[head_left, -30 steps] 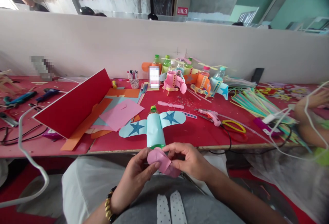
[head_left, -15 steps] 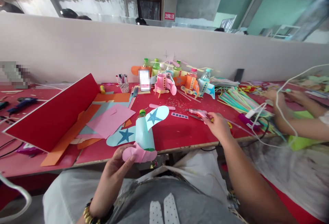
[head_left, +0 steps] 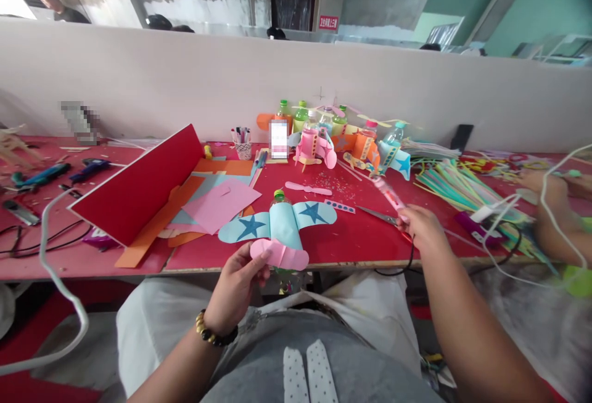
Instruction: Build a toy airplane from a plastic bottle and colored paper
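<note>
Between the thumb and fingers of my left hand (head_left: 245, 273) is a pink paper strip (head_left: 289, 256) with rounded ends and creases across its middle. It overlaps the lower end of a bottle (head_left: 284, 224) wrapped in light blue paper, which lies with its green cap pointing away from me. Two pale blue wings (head_left: 314, 213) with dark blue stars stick out from its sides. My right hand (head_left: 420, 225) is closed round a pink glue gun (head_left: 389, 193), its tip pointing away and to the left. Scissors (head_left: 377, 215) lie beside that hand, partly hidden.
Finished bottle planes (head_left: 317, 144) stand at the back. A pink propeller (head_left: 309, 188) and a dotted strip (head_left: 340, 206) lie past the bottle. Left are coloured papers (head_left: 222, 203) and a red board (head_left: 139, 187). Rightward are paper strips (head_left: 448, 187), a white cable (head_left: 494, 255) and another person's arm (head_left: 555, 218).
My right hand has lifted the glue gun from the table and turned it upward. The bottle now lies straighter, its wings more level. The view has shifted left.
</note>
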### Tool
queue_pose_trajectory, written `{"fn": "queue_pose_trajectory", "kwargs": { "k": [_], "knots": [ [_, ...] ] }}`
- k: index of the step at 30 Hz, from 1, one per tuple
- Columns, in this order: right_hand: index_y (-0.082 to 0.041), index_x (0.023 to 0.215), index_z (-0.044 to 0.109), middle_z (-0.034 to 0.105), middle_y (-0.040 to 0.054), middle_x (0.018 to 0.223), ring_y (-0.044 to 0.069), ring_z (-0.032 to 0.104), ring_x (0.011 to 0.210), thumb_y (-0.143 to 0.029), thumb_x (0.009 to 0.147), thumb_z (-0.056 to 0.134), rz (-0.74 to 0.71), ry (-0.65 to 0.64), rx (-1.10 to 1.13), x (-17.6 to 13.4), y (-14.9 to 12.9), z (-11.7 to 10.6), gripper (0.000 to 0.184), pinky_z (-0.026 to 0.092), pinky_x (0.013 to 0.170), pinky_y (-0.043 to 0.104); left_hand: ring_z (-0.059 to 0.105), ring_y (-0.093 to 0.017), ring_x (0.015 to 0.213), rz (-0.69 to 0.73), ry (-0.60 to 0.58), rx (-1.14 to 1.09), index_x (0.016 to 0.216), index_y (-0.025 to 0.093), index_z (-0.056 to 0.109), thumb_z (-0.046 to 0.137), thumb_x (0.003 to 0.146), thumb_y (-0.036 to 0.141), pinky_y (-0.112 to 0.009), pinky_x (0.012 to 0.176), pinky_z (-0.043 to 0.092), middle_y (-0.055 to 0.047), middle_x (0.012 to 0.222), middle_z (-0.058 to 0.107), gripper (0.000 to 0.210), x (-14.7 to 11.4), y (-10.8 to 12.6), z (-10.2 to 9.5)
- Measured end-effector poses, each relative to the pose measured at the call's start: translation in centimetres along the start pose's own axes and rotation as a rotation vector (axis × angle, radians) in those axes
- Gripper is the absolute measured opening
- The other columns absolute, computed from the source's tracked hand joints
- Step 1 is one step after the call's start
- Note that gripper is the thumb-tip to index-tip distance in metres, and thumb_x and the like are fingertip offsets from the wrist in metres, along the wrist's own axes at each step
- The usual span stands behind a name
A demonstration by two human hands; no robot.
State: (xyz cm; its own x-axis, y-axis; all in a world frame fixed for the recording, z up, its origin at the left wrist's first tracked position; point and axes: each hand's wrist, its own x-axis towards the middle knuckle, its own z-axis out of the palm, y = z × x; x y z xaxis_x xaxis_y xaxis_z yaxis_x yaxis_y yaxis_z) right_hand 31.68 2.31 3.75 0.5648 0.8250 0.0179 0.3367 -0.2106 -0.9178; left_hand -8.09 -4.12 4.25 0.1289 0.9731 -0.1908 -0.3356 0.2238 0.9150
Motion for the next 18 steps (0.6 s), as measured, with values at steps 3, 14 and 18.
{"fn": "queue_pose_trajectory", "kwargs": {
  "k": [3,14,18],
  "knots": [
    [-0.02,0.086,0.06,0.052,-0.0041,0.061,0.01,0.052,0.049,-0.03,0.064,0.063,-0.004,-0.025,0.364,-2.6,-0.9,0.1,0.025,0.044,0.046,0.022,0.057,-0.008,0.059,-0.005,0.017,-0.082,0.087,0.014,0.061,0.075,0.076,0.032,-0.018,0.054,0.046,0.001,0.067,0.063,0.026,0.4,0.0,0.3],
    [-0.02,0.099,0.061,0.067,0.0089,0.097,0.014,0.055,0.057,-0.027,0.083,0.056,-0.192,-0.46,0.749,-12.2,-5.9,3.3,0.017,0.036,0.046,0.026,0.07,-0.016,0.076,0.103,0.023,-0.189,0.09,0.014,0.064,0.079,0.071,0.034,-0.022,0.063,0.056,-0.003,0.081,0.07,0.031,4.1,1.2,2.6],
    [-0.022,0.111,0.063,0.068,0.0076,0.096,0.016,0.057,0.063,-0.027,0.085,0.061,-0.285,-0.58,0.681,-13.6,-5.3,4.6,0.027,0.042,0.057,0.03,0.07,-0.017,0.079,0.112,0.016,-0.198,0.093,0.014,0.064,0.076,0.075,0.034,-0.022,0.066,0.056,-0.006,0.085,0.071,0.03,4.5,0.6,2.7]
  ]
}}
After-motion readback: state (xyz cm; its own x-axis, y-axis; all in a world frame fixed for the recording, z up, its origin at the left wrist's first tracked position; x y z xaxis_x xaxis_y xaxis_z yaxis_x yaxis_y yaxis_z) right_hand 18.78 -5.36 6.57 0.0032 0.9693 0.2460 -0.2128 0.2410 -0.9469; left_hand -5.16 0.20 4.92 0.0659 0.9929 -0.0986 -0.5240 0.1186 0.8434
